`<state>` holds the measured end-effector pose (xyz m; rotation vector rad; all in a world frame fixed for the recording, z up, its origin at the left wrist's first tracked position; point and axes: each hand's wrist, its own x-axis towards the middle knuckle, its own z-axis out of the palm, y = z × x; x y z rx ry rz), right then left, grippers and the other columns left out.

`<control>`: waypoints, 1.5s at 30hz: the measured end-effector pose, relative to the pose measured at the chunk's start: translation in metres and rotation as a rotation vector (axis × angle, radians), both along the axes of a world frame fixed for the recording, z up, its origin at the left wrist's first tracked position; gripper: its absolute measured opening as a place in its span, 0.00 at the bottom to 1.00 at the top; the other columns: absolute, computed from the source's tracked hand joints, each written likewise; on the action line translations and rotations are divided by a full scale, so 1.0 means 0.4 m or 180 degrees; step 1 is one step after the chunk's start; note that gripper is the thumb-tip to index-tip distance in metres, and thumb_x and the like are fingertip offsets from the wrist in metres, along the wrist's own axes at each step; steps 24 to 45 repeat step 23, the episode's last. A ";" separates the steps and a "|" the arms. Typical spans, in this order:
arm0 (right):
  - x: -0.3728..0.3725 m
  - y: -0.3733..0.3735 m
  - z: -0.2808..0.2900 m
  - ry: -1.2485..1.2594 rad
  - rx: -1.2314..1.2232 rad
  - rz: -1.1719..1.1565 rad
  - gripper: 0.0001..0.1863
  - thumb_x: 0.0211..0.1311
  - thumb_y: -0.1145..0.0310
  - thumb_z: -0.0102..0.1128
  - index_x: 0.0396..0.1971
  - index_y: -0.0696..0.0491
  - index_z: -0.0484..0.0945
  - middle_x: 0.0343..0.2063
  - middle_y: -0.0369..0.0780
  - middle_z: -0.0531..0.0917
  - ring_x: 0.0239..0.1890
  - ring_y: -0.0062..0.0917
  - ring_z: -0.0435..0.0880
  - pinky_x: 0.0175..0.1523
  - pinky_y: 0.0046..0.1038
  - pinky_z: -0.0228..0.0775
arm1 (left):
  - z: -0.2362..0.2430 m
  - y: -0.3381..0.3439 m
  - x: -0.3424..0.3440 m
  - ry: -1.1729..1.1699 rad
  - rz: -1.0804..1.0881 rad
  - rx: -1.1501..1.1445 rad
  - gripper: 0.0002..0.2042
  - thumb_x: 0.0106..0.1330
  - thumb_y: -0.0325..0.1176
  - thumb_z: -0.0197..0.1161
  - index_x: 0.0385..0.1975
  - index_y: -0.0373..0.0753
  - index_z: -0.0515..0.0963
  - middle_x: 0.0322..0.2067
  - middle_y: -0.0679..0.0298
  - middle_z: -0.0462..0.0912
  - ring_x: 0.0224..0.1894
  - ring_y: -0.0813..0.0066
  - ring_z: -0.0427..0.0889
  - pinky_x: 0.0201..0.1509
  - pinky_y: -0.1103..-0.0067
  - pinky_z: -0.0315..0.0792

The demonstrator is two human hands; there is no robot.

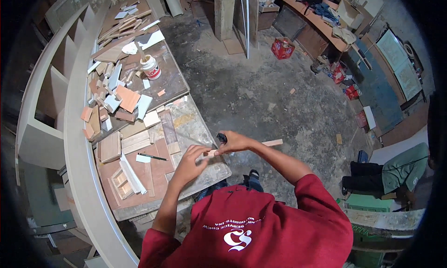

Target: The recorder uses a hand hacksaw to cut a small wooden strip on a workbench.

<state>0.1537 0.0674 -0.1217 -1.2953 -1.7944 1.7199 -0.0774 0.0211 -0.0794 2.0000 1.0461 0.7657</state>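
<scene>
Over the bench's near right corner, my left hand (190, 164) closes its fingertips on the end of a narrow wooden strip (272, 142). The strip runs right, beneath my right forearm, and sticks out past the bench edge. My right hand (234, 142) is closed around the black handle of what looks like a hand saw (195, 140). Its thin grey blade points left and away over the bench. The right fingers also come close to the strip beside my left fingertips. Exactly where blade and wood meet is hidden by my fingers.
On the workbench (198, 116) lie a pencil (152, 156), a small wooden frame (122, 184), many offcuts (128, 98) and a white tub (150, 67) with a brush. Left stands a long pale cabinet frame (70, 128). A person in green (405, 168) sits at right.
</scene>
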 end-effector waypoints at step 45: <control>-0.006 0.062 -0.262 -0.0748 0.0301 0.1377 0.33 0.34 0.47 0.73 0.32 0.63 0.78 0.29 0.47 0.84 0.30 0.32 0.82 0.38 0.33 0.71 | -0.413 0.029 0.244 0.1984 0.3509 -0.1034 0.13 0.55 0.30 0.54 0.42 0.47 0.71 0.46 0.65 0.70 0.53 0.59 0.64 0.54 0.61 0.59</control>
